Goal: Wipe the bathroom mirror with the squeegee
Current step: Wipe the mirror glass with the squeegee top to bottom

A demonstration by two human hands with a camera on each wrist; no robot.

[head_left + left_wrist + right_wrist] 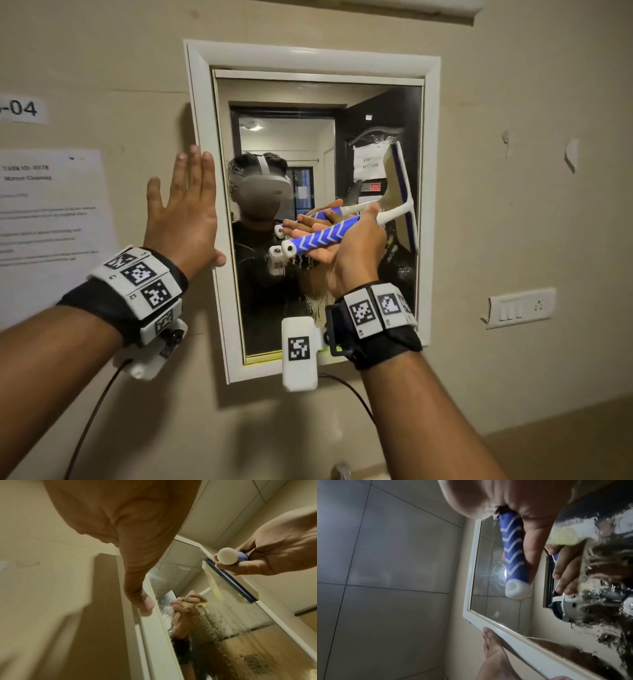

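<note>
Reading the wall notices first: a strip label [21, 109] at the upper left shows "-04", its start cut off by the picture edge, and a printed sheet [51, 205] below it carries "TASK ID: 5078" as best it can be read, then "Mirror Cleaning"; the smaller lines are too blurred to read. A paper reflected in the mirror [318, 212] bears reversed, illegible writing, and a small red display shows beneath it. The wrist bands carry black-and-white coded squares. The right hand [346, 246] has its grip closed round the squeegee [342, 229], fingers and thumb wrapped about the blue handle with white chevron stripes, the white end cap projecting toward the left. The squeegee's blade [406, 198] stands roughly upright against the glass near the mirror's right edge, about mid-height. Water droplets and streaks cover the lower glass. The left hand [185, 209] is flat and spread, fingers straight and pointing up, lying on the wall and the white frame [202, 102] at the mirror's left side, thumb on the frame's inner edge; it holds nothing. A switch plate [520, 308] sits on the wall to the right.
</note>
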